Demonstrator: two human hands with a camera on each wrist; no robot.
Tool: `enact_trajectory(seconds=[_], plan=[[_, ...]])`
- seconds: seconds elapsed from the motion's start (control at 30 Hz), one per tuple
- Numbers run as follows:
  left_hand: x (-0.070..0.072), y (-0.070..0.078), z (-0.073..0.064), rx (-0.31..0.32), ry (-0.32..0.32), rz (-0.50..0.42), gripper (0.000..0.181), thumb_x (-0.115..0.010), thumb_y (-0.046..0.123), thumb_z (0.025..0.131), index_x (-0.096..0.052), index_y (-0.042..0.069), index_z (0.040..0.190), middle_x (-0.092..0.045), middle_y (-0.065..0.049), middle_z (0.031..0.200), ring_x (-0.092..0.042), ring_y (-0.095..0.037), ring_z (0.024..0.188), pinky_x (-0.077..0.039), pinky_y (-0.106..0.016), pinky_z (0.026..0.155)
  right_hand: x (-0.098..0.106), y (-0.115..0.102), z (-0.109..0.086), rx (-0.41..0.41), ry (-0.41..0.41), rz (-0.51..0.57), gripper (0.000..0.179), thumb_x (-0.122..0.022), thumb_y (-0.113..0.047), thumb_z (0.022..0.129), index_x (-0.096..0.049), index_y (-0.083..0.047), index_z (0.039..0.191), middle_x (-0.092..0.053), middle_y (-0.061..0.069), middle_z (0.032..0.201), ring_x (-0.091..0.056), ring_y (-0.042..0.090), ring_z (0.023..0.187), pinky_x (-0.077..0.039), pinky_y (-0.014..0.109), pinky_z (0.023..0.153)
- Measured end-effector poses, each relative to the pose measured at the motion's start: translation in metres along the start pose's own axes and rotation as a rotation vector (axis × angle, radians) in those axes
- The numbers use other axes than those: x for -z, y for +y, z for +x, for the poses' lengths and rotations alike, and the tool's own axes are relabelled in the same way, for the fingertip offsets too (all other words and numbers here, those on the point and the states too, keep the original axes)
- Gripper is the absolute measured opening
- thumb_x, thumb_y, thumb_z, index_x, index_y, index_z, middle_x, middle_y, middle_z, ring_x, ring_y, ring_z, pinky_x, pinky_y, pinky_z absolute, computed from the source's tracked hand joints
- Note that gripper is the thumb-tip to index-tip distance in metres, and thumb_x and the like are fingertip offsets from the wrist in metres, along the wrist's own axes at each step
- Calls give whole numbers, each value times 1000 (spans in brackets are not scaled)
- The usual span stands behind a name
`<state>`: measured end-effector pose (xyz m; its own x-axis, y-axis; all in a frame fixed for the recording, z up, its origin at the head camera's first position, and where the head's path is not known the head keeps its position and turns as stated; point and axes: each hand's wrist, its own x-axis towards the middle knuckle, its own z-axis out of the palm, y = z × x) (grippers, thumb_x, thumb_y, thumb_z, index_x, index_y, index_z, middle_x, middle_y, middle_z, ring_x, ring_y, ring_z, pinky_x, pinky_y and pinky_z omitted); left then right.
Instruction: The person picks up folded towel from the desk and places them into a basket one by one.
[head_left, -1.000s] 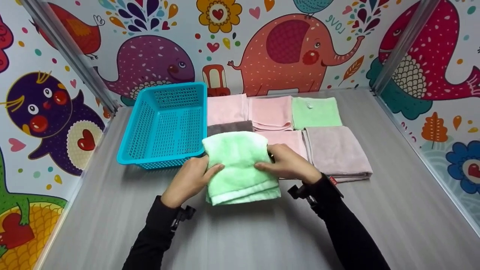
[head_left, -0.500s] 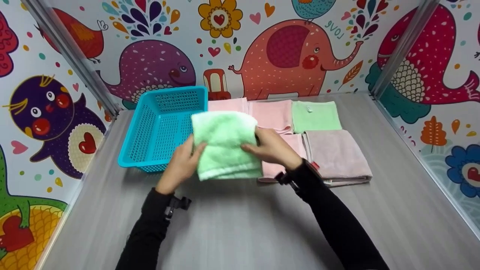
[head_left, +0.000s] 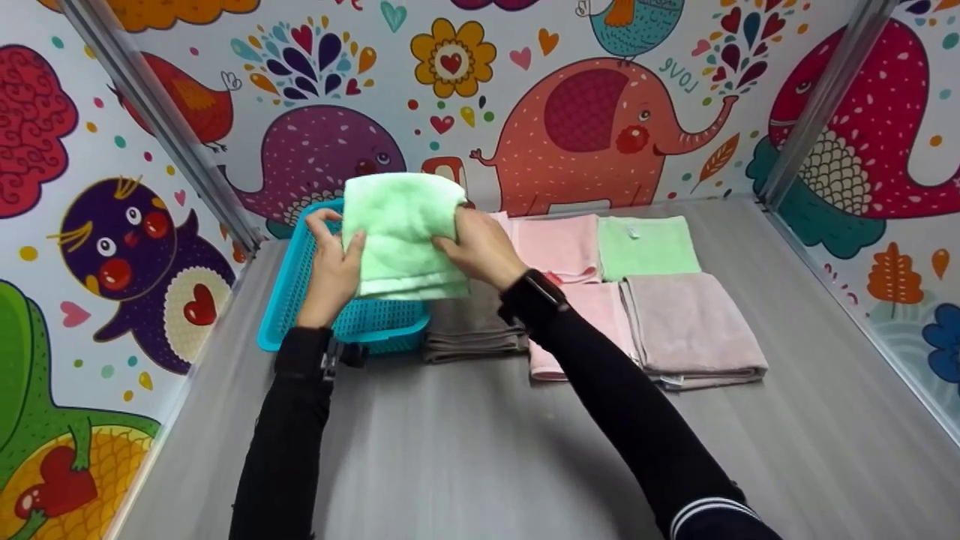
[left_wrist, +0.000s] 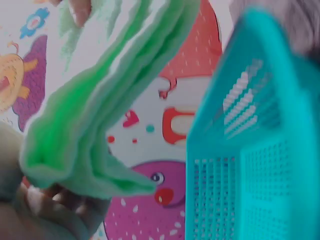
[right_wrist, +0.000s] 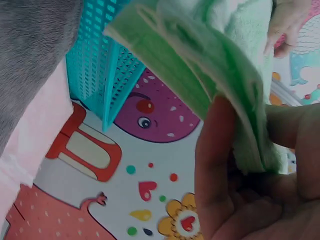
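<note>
1. Head view: a folded light-green towel (head_left: 405,232) is held up, overlapping the turquoise basket (head_left: 381,342) from this angle.
2. Left hand (head_left: 330,274) grips one side, thumb on the near face, fingers curled.
3. Right hand (head_left: 486,247) pinches the opposite edge's layers, thumb against fingers.

Soft pastels against a loud cartoon wall (head_left: 517,97)
The held towel (head_left: 405,240) is mint green, paler at its edges, and the basket (head_left: 281,311) is turquoise, patterned with small holes. I see more plain cloth: a green towel (head_left: 651,247), pink towels (head_left: 556,244), a brown-grey towel (head_left: 476,322), a dusty mauve towel (head_left: 694,322). The table (head_left: 465,450) is streaky grey, the sleeves (head_left: 285,442) black, one banded with white stripes. On white, the wall carries a speckled purple whale (head_left: 322,154), a coral elephant (head_left: 585,150) and a yellow-orange flower (head_left: 454,58).
</note>
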<state>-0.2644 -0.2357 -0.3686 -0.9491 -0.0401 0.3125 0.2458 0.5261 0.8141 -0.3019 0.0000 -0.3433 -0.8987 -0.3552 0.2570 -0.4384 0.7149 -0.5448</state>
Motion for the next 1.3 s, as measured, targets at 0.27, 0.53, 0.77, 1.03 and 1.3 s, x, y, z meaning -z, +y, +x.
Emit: enact_trajectory(seconds=[0.27, 0.53, 0.77, 1.03, 1.3], plan=[[6, -4, 26, 18, -14, 142, 31, -26, 8, 111, -45, 3, 135, -50, -21, 133, -41, -29, 86, -34, -41, 82, -27, -8, 41, -20, 1, -88, 45, -56, -33, 107, -53, 0, 138, -67, 20, 129, -67, 37, 116, -53, 50, 97], [16, -18, 45, 136, -70, 117, 51, -39, 10, 104, -42, 9, 155, -36, -19, 162, -44, -28, 91, -34, -39, 79, -44, -5, 62, -42, -47, 143, 70, -57, -19, 102, -22, -4, 162, -62, 23, 140, -65, 34, 121, -51, 45, 101], [24, -48, 50, 159, -178, 210, 73, -32, -10, 95, -23, 10, 165, -24, -28, 165, -31, -42, 144, -32, -48, 99, -80, 9, 72, 52, 64, 124, 80, -66, -19, 101, -18, -14, 164, -71, 22, 98, -67, 33, 87, -53, 46, 83], [19, -64, 59, 254, -234, 418, 78, -37, -13, 94, -25, 16, 166, -22, -31, 166, -30, -47, 148, -35, -48, 93, -118, 19, 79, 91, 122, -12, 73, -67, -18, 100, -24, -14, 158, -70, 20, 93, -70, 36, 87, -56, 48, 82], [11, -85, 60, 253, -240, 547, 57, -43, -19, 90, -68, 6, 135, -58, -24, 146, -50, -31, 80, -32, -32, 59, -142, 21, 82, 197, 96, -213, 40, -62, -11, 97, -54, -16, 136, -72, 16, 85, -69, 36, 91, -54, 46, 84]])
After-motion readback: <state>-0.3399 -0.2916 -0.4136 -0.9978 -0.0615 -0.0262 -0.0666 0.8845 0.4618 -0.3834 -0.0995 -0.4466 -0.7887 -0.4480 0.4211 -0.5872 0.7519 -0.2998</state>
